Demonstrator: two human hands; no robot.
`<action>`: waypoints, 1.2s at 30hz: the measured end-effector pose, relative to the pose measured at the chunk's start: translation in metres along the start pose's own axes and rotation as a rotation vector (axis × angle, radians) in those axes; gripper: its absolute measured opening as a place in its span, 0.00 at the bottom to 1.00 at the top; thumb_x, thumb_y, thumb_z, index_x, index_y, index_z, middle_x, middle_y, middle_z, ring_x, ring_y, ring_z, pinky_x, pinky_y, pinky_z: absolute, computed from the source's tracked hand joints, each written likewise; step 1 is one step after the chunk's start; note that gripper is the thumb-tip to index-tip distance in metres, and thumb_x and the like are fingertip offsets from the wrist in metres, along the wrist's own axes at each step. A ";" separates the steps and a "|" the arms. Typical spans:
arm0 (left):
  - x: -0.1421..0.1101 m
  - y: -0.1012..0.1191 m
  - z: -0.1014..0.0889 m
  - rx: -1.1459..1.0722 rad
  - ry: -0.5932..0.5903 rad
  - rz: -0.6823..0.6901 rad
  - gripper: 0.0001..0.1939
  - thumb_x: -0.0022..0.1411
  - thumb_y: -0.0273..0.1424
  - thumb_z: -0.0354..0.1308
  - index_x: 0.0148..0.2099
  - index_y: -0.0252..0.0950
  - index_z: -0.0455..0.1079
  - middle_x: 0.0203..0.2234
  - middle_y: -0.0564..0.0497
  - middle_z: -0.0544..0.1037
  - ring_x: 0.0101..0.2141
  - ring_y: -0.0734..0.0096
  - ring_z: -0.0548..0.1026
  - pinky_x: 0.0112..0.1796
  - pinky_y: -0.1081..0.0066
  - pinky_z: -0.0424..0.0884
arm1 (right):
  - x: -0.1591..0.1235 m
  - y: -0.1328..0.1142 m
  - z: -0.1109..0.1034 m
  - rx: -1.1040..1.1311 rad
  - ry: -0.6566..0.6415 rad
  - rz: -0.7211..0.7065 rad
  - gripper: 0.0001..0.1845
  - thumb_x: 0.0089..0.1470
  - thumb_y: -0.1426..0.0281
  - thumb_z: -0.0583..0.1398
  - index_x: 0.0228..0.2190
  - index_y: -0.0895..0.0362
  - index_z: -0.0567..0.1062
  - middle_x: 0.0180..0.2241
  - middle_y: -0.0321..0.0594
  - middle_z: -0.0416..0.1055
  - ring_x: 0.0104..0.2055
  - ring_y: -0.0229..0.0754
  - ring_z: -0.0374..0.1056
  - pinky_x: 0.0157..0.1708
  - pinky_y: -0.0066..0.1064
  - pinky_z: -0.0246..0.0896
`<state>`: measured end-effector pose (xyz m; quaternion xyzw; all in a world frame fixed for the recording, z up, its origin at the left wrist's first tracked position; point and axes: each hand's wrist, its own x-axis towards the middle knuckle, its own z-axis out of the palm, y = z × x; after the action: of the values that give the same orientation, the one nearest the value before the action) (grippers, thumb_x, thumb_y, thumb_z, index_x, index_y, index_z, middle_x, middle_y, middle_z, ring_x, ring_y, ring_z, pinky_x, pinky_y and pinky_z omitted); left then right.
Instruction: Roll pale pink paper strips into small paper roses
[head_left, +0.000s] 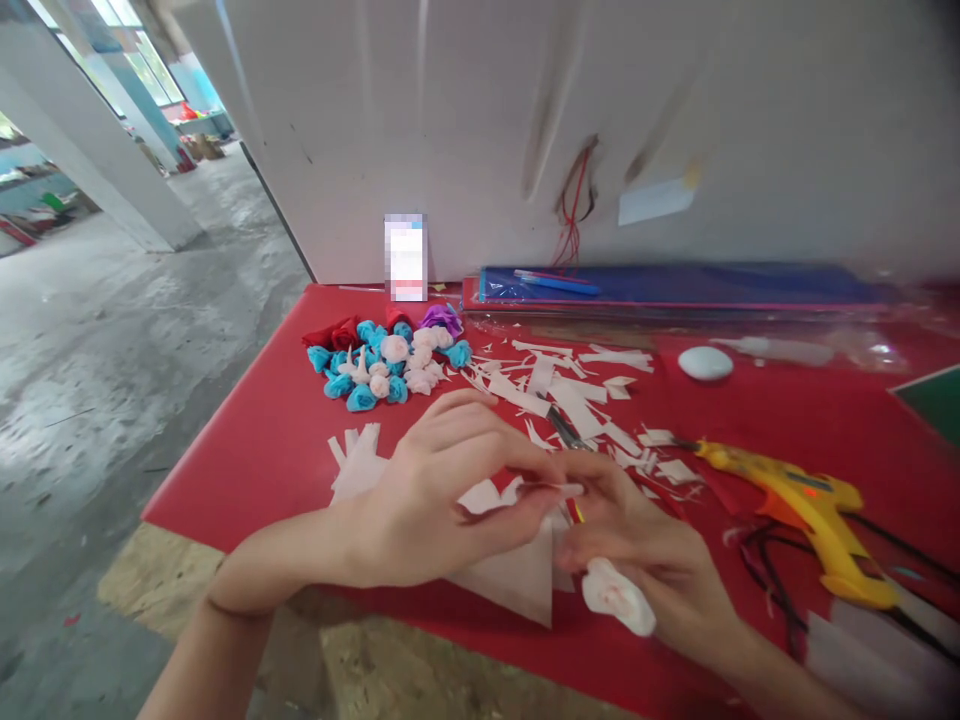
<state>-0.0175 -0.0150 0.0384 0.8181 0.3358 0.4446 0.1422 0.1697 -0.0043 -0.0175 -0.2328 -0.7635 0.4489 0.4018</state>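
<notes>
Lower centre: a white strip (571,490) is being pinched by left hand (442,480) and right hand (645,530) — best lightly — a white flower (619,597) being held beneath the latter.

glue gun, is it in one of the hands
No, the yellow glue gun lies on the red tabletop.

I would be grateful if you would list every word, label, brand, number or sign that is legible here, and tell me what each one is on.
No text can be read anywhere in this view.
Phone screen: masked into coarse blocks, unreadable.
Yellow glue gun: any marking beside its orange light is too small and blurred.
Blue pen: no lettering can be made out.
Pale strip on the upright panel: no writing discernible.
</notes>
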 end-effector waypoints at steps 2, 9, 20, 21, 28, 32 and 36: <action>0.003 0.000 0.004 0.004 0.002 0.013 0.03 0.55 0.26 0.57 0.32 0.35 0.65 0.23 0.55 0.75 0.25 0.78 0.71 0.44 0.68 0.65 | 0.000 -0.002 0.000 -0.020 -0.013 0.003 0.16 0.54 0.57 0.52 0.28 0.46 0.77 0.36 0.43 0.67 0.38 0.45 0.66 0.33 0.34 0.63; 0.002 -0.005 0.010 -0.305 -0.102 -0.126 0.07 0.57 0.30 0.56 0.38 0.33 0.67 0.29 0.50 0.76 0.32 0.74 0.71 0.41 0.69 0.67 | 0.002 -0.010 0.002 -0.025 0.046 0.046 0.14 0.53 0.57 0.53 0.26 0.46 0.76 0.25 0.39 0.70 0.27 0.43 0.65 0.32 0.36 0.62; 0.002 -0.005 0.009 -0.212 -0.144 -0.075 0.07 0.59 0.26 0.52 0.37 0.34 0.72 0.33 0.49 0.74 0.35 0.73 0.71 0.43 0.65 0.66 | -0.006 -0.005 0.008 0.019 0.082 0.295 0.21 0.51 0.52 0.52 0.24 0.49 0.77 0.23 0.41 0.71 0.29 0.46 0.66 0.35 0.40 0.63; 0.002 -0.006 0.010 -0.216 -0.133 -0.094 0.07 0.59 0.26 0.52 0.37 0.34 0.72 0.32 0.49 0.74 0.34 0.73 0.71 0.42 0.66 0.66 | -0.008 -0.004 0.010 0.068 0.101 0.317 0.20 0.52 0.52 0.52 0.26 0.49 0.78 0.26 0.41 0.72 0.30 0.45 0.66 0.35 0.38 0.64; 0.001 -0.016 0.016 -0.228 -0.065 -0.214 0.08 0.58 0.28 0.53 0.30 0.36 0.73 0.31 0.49 0.74 0.35 0.71 0.71 0.41 0.66 0.67 | -0.010 -0.007 0.019 0.330 0.206 0.386 0.11 0.54 0.59 0.55 0.31 0.49 0.76 0.45 0.38 0.66 0.51 0.47 0.58 0.51 0.37 0.53; -0.001 -0.018 0.020 -0.200 -0.076 -0.224 0.08 0.57 0.28 0.55 0.28 0.36 0.73 0.32 0.49 0.73 0.35 0.71 0.70 0.42 0.65 0.67 | -0.008 -0.009 0.020 0.352 0.253 0.420 0.10 0.53 0.61 0.56 0.28 0.50 0.75 0.36 0.39 0.69 0.41 0.43 0.64 0.39 0.31 0.61; -0.001 -0.018 0.018 -0.194 -0.048 -0.223 0.05 0.55 0.27 0.56 0.29 0.34 0.72 0.32 0.49 0.71 0.34 0.72 0.69 0.40 0.67 0.68 | -0.006 -0.012 0.019 0.383 0.285 0.473 0.09 0.52 0.62 0.57 0.26 0.51 0.75 0.26 0.35 0.67 0.30 0.38 0.64 0.31 0.26 0.59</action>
<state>-0.0105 -0.0010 0.0176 0.7686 0.3764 0.4369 0.2771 0.1574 -0.0246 -0.0146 -0.3841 -0.5261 0.6281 0.4256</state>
